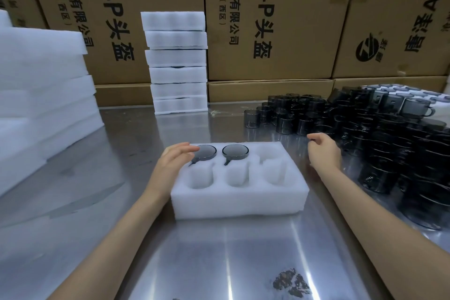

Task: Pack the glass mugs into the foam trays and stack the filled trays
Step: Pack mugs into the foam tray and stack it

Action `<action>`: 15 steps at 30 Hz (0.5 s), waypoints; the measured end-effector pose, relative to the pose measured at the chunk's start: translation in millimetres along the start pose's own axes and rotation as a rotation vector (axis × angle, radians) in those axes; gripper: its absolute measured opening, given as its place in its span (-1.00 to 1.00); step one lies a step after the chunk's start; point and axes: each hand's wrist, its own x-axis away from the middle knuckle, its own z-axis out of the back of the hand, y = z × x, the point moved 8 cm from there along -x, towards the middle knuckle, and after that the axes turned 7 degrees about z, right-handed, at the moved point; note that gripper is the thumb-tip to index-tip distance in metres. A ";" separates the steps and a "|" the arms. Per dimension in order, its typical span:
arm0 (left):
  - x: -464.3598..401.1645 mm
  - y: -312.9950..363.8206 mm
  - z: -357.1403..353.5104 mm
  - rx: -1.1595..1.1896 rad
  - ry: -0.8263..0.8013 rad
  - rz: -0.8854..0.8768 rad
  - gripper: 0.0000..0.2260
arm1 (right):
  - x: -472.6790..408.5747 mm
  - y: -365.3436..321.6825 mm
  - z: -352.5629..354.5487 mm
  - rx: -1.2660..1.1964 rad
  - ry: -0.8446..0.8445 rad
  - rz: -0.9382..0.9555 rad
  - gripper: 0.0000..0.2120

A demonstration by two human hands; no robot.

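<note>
White foam tray (239,198) holds 2 smoky glass mugs (235,151) (round rims); left hand (174,157) flat, right hand (323,151) loosely curled, empty.

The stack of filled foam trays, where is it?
In the head view, the stack of filled foam trays stands far left of centre on the steel table, against the cardboard boxes.

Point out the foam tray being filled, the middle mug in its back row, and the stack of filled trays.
foam tray (239,204): head view, bare front wall.
middle mug (235,151): head view, centre of its dark round top.
stack of filled trays (177,58): head view, front of the third tray down.
</note>
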 end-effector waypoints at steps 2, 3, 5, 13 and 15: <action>1.4 -0.1 0.4 0.010 0.006 0.007 -0.77 | 8.8 -4.5 -0.7 0.001 -0.020 0.040 -0.65; 1.8 -0.3 0.5 0.013 0.008 0.011 -0.77 | 13.3 -6.5 -1.3 0.009 -0.032 0.056 -0.67; 2.6 -1.1 0.1 0.020 0.008 0.024 -0.78 | 22.8 -11.1 -3.5 0.011 -0.064 0.090 -0.68; 5.9 -3.3 -0.1 0.032 0.004 0.043 -0.79 | 46.1 -27.3 12.1 0.103 0.071 0.239 -0.73; 6.1 -2.9 -0.3 0.022 0.006 0.037 -0.78 | 41.1 -21.6 17.4 0.075 0.100 0.186 -0.70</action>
